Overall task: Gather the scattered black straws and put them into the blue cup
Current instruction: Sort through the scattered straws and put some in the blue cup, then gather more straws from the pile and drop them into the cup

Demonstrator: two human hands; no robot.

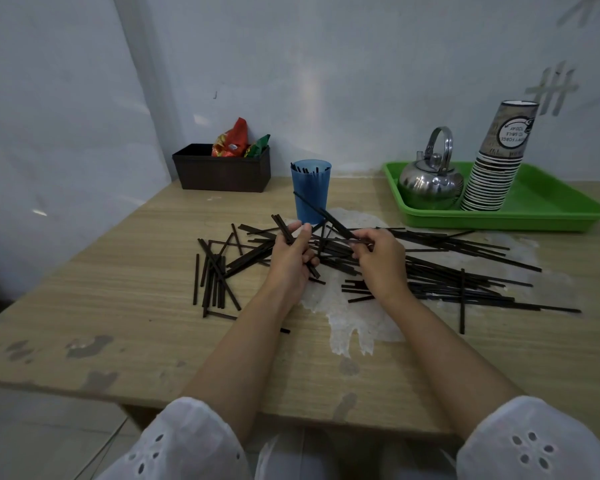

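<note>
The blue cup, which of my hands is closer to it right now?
Left. Your left hand sits just in front of the blue cup, slightly to its left. Your right hand is farther off to the cup's right, both holding straws.

One head-worn view looks forward and down, close over the table (118,289).

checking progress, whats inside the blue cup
Tips of a few black straws stand above the rim of the blue cup. Its tinted wall hides their lower lengths, so no exact count.
</note>
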